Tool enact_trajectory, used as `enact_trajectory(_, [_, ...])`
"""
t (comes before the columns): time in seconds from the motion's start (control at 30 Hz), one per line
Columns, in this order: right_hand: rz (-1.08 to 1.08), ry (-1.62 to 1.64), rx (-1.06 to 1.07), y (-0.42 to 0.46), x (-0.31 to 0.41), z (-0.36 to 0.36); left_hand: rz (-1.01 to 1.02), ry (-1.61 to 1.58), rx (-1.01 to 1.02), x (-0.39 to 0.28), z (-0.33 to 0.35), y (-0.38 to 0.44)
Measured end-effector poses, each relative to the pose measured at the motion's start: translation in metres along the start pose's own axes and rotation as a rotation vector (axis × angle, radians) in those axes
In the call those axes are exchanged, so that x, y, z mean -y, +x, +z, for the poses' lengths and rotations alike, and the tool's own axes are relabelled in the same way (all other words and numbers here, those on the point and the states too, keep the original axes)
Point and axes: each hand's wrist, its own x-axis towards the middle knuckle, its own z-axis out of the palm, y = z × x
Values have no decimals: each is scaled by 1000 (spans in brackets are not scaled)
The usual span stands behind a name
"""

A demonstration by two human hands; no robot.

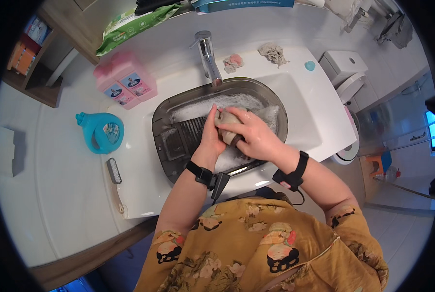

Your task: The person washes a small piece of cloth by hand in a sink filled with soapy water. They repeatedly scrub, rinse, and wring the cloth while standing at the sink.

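My left hand (210, 135) and my right hand (252, 133) hold a bunched beige cloth item (229, 122) with a dark band between them. Both hands are over a dark translucent plastic basin (281, 109), which sits across the white sink. Soapy water and foam (217, 103) fill part of the basin. Its ribbed washboard (193, 131) lies just left of my left hand. More pale wet fabric (268, 114) lies in the suds beyond my right hand. The underside of the held item is hidden.
A chrome faucet (208, 58) rises behind the basin. Crumpled cloths (273, 54) lie on the back ledge. At left are pink bottles (129, 82), a blue detergent bottle (102, 133) and a scrubbing brush (114, 171). A toilet (343, 69) stands at right.
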Motion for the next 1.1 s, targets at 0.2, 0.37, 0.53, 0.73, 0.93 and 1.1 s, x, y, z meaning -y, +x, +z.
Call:
enact_trajectory(0.2, [115, -62, -133, -2, 13, 23, 30, -263, 106, 20, -1, 8])
enact_trajectory(0.37, [268, 268, -297, 0, -17, 44, 276, -70, -126, 27, 5, 8])
enact_trajectory(0.53, [563, 526, -273, -2, -35, 44, 498, 339, -323, 23, 10, 11])
enact_trajectory(0.73, [627, 687, -81, -7, -57, 34, 850, 1213, -334, 11, 19, -12])
enact_trajectory(0.93, [639, 339, 145, 1, -57, -5, 821, 1536, -177, -6, 13, 0])
enact_trajectory(1.1, [500, -94, 157, -12, -81, -12, 629, 1528, -205, 3, -22, 26])
